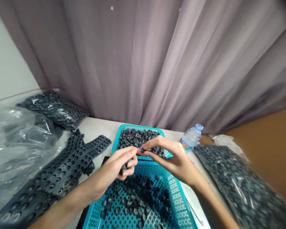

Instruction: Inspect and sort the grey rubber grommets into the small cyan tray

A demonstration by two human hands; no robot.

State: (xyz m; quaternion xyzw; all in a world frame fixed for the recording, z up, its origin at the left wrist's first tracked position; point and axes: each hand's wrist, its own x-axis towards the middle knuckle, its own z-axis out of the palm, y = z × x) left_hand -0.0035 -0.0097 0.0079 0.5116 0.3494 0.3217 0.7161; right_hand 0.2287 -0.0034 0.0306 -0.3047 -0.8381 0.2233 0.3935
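Note:
My left hand [120,167] is closed around a small bunch of black rubber rings above the near teal basket [181,200]. My right hand [171,157] meets it from the right, thumb and fingertips pinched on one small black ring [142,149] at the left hand's fingertips. Loose black rings [138,194] lie scattered in the near basket. A second teal basket [120,133] behind it is heaped with the same rings.
Black rubber sheets with round holes [62,171] lie stacked at the left. Clear plastic bags of black parts sit at the far left [54,108] and at the right [240,184]. A small water bottle [192,136] lies by the far basket. A grey curtain hangs behind the table.

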